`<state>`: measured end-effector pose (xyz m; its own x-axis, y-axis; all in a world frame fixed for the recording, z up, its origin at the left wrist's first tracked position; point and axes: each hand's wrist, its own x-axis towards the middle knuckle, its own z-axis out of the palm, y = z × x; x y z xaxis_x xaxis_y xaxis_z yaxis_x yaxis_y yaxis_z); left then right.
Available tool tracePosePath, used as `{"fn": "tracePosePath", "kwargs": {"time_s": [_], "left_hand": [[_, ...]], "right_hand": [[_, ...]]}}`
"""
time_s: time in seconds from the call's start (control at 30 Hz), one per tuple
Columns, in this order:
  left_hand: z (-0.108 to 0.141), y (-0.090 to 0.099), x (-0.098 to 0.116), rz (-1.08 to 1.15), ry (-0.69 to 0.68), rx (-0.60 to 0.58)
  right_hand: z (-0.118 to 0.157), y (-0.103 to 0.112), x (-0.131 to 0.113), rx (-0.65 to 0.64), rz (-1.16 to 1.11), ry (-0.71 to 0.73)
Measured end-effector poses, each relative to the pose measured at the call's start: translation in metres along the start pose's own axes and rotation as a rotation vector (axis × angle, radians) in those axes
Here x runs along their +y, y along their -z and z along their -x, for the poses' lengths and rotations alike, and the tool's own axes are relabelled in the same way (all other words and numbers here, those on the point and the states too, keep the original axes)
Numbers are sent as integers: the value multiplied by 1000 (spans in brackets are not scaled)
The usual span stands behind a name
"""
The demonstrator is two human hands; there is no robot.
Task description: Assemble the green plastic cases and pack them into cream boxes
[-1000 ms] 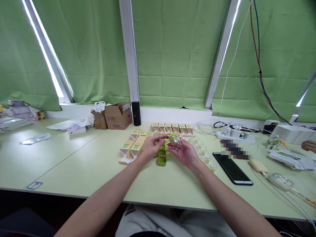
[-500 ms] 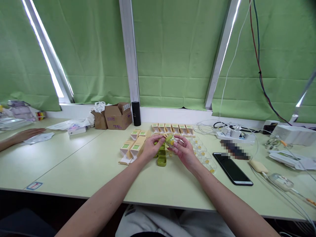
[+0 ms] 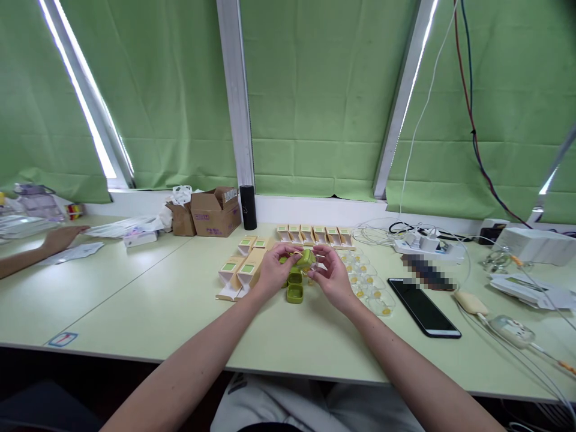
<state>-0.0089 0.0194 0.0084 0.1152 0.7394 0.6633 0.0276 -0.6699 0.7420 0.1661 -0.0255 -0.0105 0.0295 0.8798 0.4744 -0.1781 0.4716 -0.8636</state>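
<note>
Both of my hands meet over the middle of the table around a small green plastic case. My left hand pinches its left side between thumb and fingers. On the other side, my right hand grips a clear part at the case's right end, largely hidden by the fingers. Just below lie several small square green cups, partly covered by my left hand. To the right of my right hand sit rows of clear plastic covers with yellow dots.
Folded cartons with green labels stand left of my hands, and a row of similar cartons lies behind. A phone, power strip and cables lie right. Brown box, black cylinder and another person's hand are left.
The case in my hands has turned, so its green side now faces up instead of the clear, yellow-dotted side. My right hand has shifted slightly. The other person's hand at left has lifted and moved.
</note>
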Motion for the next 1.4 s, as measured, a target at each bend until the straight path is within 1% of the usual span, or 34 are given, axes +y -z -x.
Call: {"fn": "tracePosePath", "kwargs": {"time_s": [0.1, 0.27, 0.4, 0.63, 0.73, 0.83, 0.97, 1.07, 1.23, 1.3, 1.4], "left_hand": [[3, -2, 4, -62, -33, -4], [7, -4, 11, -110, -52, -57], [7, -3, 10, -126, -61, -69], [8, 0, 4, -118, -54, -60], [6, 0, 6, -76, -43, -31], [3, 0, 8, 33, 8, 16], [-4, 2, 5, 170, 102, 122], [-9, 6, 1, 249, 177, 212], [-12, 12, -5, 368, 285, 298], [-12, 12, -6, 393, 315, 310], [-12, 11, -7, 412, 332, 314]], "right_hand": [[3, -1, -2, -33, 73, 23], [3, 0, -5, 4, 200, 69], [0, 3, -3, 40, 216, 103], [-1, 5, -3, 45, 205, 108], [-1, 5, -5, 37, 196, 109], [-1, 7, -7, 20, 189, 108], [0, 8, -8, 11, 204, 123], [1, 8, -15, 13, 226, 145], [4, 9, -39, 7, 290, 208], [6, 14, -51, -1, 338, 250], [14, 30, -68, -14, 454, 283]]}}
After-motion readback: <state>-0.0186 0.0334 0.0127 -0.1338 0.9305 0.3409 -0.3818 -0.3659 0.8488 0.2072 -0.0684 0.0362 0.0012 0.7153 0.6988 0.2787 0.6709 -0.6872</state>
